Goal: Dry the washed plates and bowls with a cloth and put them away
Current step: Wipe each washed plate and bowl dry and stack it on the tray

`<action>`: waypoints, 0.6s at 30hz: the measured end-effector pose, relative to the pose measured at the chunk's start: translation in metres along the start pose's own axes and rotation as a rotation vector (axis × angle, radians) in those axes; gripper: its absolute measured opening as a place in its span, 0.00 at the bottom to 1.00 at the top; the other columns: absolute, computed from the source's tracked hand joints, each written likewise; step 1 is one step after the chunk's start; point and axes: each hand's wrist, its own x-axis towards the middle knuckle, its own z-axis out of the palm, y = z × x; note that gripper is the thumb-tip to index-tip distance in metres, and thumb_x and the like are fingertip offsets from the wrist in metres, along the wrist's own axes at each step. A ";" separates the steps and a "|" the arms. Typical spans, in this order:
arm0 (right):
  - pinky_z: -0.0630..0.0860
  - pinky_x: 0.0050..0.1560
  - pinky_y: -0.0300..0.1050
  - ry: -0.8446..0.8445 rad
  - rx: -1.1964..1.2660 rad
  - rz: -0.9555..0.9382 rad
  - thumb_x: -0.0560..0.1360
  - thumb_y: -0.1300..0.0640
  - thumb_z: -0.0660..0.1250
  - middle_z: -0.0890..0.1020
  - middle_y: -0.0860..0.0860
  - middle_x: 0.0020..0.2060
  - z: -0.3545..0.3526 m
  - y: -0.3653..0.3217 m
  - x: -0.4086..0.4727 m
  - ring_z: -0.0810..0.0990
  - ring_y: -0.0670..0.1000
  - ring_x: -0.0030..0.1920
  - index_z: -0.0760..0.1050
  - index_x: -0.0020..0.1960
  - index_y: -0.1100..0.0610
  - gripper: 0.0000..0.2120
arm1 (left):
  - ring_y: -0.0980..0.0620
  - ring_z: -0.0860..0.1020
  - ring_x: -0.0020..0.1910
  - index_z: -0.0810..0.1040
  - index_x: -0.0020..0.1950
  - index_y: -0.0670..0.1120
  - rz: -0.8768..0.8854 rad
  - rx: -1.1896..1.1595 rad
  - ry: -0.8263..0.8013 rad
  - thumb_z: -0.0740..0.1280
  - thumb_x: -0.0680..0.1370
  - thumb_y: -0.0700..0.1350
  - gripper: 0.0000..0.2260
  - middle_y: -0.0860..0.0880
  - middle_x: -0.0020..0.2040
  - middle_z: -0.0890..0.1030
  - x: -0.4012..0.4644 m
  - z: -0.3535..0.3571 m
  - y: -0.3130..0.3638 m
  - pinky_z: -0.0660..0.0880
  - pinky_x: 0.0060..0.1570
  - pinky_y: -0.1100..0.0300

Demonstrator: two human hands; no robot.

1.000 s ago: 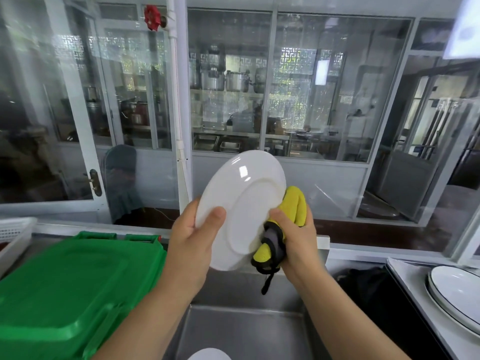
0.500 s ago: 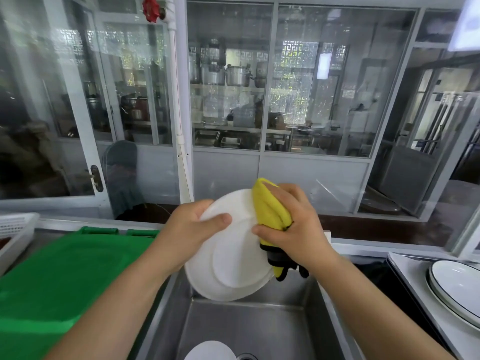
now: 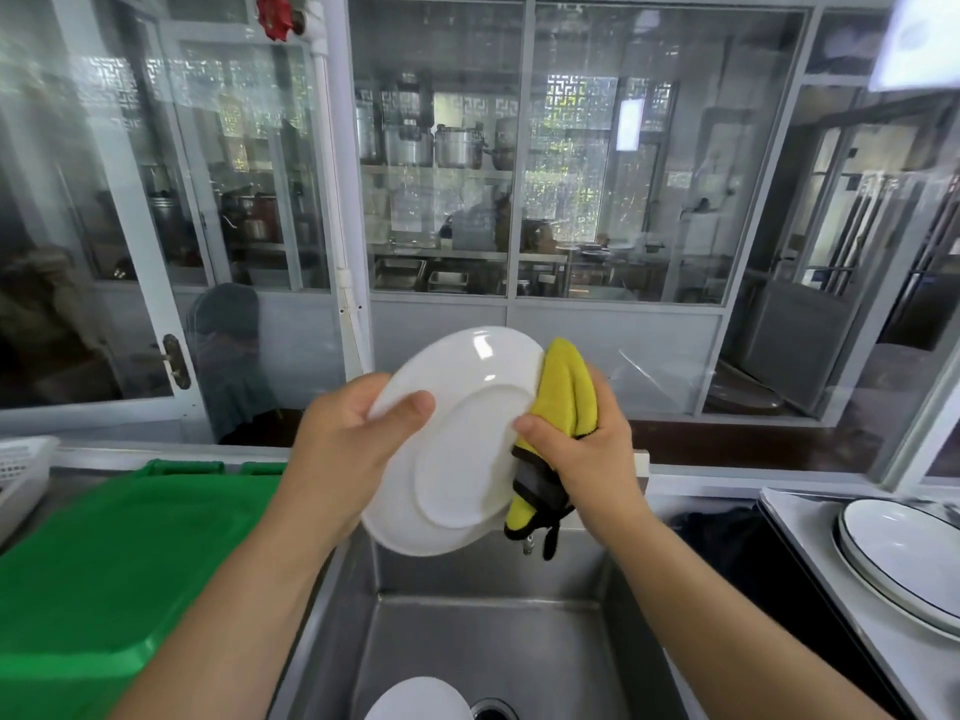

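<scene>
Above the steel sink (image 3: 488,646), the left hand (image 3: 343,444) grips a white plate (image 3: 457,439) by its rim, underside facing the camera. The right hand (image 3: 587,449) clutches a yellow cloth (image 3: 563,397) folded over the plate's right edge. Another white dish (image 3: 415,701) lies in the sink.

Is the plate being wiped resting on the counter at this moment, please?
No, the left hand holds the plate in the air above the sink while the right hand presses the cloth to its edge.
</scene>
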 end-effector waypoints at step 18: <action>0.68 0.54 0.29 -0.202 -0.519 -0.207 0.63 0.53 0.80 0.71 0.40 0.55 -0.018 -0.020 0.002 0.72 0.37 0.54 0.66 0.63 0.32 0.36 | 0.50 0.84 0.40 0.85 0.44 0.56 -0.175 0.054 -0.331 0.77 0.62 0.54 0.12 0.48 0.43 0.86 0.014 -0.008 -0.021 0.79 0.36 0.59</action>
